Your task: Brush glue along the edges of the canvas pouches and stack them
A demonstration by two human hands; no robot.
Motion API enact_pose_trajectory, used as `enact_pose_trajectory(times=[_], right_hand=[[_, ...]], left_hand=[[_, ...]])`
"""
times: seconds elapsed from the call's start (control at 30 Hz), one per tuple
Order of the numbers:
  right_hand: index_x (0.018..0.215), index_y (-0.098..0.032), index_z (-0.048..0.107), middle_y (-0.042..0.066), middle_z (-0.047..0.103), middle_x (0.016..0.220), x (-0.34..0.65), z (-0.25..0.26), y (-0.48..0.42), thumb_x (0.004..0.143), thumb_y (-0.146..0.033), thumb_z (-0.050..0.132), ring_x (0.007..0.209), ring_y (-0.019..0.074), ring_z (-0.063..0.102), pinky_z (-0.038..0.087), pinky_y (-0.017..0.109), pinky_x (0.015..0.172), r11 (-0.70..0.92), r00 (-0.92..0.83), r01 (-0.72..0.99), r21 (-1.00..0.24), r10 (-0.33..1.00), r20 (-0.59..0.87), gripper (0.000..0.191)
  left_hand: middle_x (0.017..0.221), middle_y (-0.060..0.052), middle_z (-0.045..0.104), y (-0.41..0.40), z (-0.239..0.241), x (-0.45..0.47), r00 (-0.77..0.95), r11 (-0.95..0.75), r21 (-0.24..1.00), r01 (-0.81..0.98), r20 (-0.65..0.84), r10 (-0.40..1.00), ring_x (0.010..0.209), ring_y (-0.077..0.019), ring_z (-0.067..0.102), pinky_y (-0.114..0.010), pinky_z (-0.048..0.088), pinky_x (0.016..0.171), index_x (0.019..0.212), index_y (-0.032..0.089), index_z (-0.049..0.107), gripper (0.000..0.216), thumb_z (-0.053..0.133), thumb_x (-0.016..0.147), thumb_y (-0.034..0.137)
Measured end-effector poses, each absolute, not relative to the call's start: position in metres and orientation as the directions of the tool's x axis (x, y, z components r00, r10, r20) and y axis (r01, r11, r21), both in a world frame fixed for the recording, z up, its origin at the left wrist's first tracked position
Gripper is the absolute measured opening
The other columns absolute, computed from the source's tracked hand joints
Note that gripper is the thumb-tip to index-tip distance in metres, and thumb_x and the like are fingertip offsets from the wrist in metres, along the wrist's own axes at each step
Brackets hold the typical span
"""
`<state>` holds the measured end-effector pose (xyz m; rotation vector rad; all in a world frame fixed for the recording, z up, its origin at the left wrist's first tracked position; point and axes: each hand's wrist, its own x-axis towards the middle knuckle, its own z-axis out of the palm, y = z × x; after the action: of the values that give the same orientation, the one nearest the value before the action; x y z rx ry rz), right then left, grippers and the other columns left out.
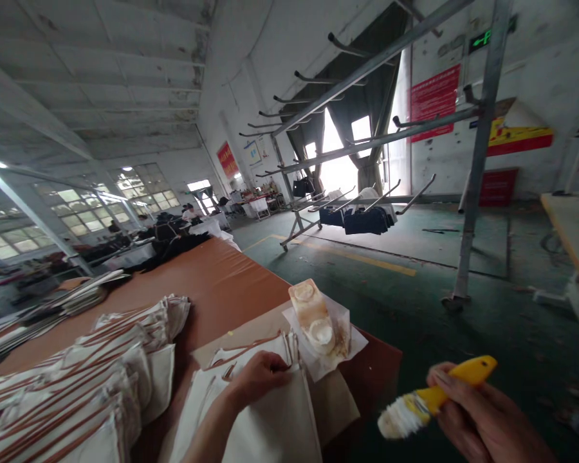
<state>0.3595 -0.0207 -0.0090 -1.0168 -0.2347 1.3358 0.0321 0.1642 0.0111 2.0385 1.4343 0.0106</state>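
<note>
My right hand is closed round the yellow handle of a glue brush, held out past the table's edge over the green floor, bristles white with paste. My left hand rests on a stack of cream fabric pieces with brown trim, its fingers curled and pinching at the top edge of the uppermost piece. Just beyond that hand a glue tray with two white-filled wells lies on white paper.
A brown table runs away to the left. More piles of cream pieces with brown strips cover its left side. Metal racks with dark garments stand on the green floor. People work far off at the back left.
</note>
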Motion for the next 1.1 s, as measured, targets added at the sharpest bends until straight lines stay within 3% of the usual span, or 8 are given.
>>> enact_pose_trajectory(times=[0.13, 0.27, 0.43, 0.57, 0.77, 0.97, 1.1], right_hand=[[0.088, -0.018, 0.061, -0.006, 0.042, 0.054, 0.335, 0.019, -0.011, 0.078, -0.053, 0.076, 0.044, 0.0053, 0.030, 0.024, 0.017, 0.041, 0.042, 0.281, -0.515, -0.856, 0.952, -0.122, 0.039], [0.086, -0.017, 0.058, -0.006, 0.042, 0.054, 0.310, 0.030, -0.010, 0.089, -0.053, 0.062, 0.044, 0.0068, 0.032, 0.024, 0.019, 0.040, 0.173, 0.191, -0.310, -0.935, 0.975, 0.117, 0.036], [0.083, -0.019, 0.057, -0.006, 0.039, 0.056, 0.287, 0.034, -0.019, 0.095, -0.047, 0.055, 0.047, 0.0092, 0.034, 0.030, 0.020, 0.042, 0.298, 0.112, -0.138, -0.944, 0.952, 0.285, 0.031], [0.083, -0.019, 0.059, -0.001, 0.050, 0.066, 0.276, 0.031, -0.018, 0.097, -0.039, 0.052, 0.057, 0.0127, 0.046, 0.040, 0.022, 0.053, 0.472, 0.104, 0.053, -0.880, 0.874, 0.475, 0.025], [0.086, -0.020, 0.060, 0.000, 0.056, 0.071, 0.285, 0.045, -0.028, 0.097, -0.031, 0.053, 0.062, 0.0137, 0.053, 0.045, 0.022, 0.061, 0.558, 0.165, 0.183, -0.810, 0.794, 0.585, 0.016], [0.082, -0.020, 0.057, -0.001, 0.053, 0.071, 0.281, 0.054, -0.037, 0.098, -0.028, 0.048, 0.061, 0.0134, 0.052, 0.043, 0.024, 0.059, 0.592, 0.007, 0.187, -0.784, 0.797, 0.604, 0.020], [0.082, -0.020, 0.058, -0.001, 0.054, 0.071, 0.284, 0.056, -0.033, 0.097, -0.025, 0.049, 0.063, 0.0136, 0.053, 0.043, 0.024, 0.062, 0.610, 0.041, 0.204, -0.765, 0.776, 0.630, 0.018]], left_hand=[[0.070, 0.002, 0.064, 0.110, 0.028, 0.037, 0.360, -0.133, 0.621, 0.772, -0.256, 0.897, 0.069, -0.0164, 0.056, -0.025, 0.038, 0.061, 0.083, 0.013, 0.072, 0.019, 0.063, 0.072, 0.025], [0.071, 0.000, 0.062, 0.061, 0.046, 0.046, 0.310, -0.098, 0.703, 0.704, -0.181, 0.933, 0.067, -0.0159, 0.052, -0.025, 0.036, 0.060, 0.081, 0.013, 0.070, 0.020, 0.060, 0.073, 0.029], [0.079, -0.001, 0.059, 0.018, 0.060, 0.056, 0.266, -0.101, 0.751, 0.653, -0.102, 0.958, 0.071, -0.0160, 0.053, -0.024, 0.038, 0.063, 0.073, 0.015, 0.068, 0.012, 0.060, 0.072, 0.024], [0.078, -0.001, 0.056, -0.004, 0.065, 0.059, 0.292, -0.110, 0.793, 0.599, -0.089, 0.952, 0.073, -0.0162, 0.055, -0.024, 0.039, 0.065, 0.071, 0.015, 0.067, 0.007, 0.061, 0.070, 0.020], [0.070, 0.002, 0.050, -0.018, 0.061, 0.052, 0.294, -0.085, 0.856, 0.510, -0.081, 0.952, 0.067, -0.0133, 0.047, -0.022, 0.035, 0.063, 0.069, 0.015, 0.064, 0.013, 0.065, 0.073, 0.027], [0.070, 0.002, 0.049, -0.023, 0.045, 0.050, 0.298, -0.068, 0.915, 0.398, -0.059, 0.953, 0.066, -0.0131, 0.043, -0.023, 0.035, 0.060, 0.069, 0.015, 0.064, 0.022, 0.070, 0.072, 0.036], [0.067, 0.002, 0.050, -0.028, 0.045, 0.047, 0.321, -0.079, 0.910, 0.407, -0.061, 0.945, 0.064, -0.0127, 0.042, -0.023, 0.039, 0.064, 0.070, 0.017, 0.065, 0.027, 0.071, 0.075, 0.043]])
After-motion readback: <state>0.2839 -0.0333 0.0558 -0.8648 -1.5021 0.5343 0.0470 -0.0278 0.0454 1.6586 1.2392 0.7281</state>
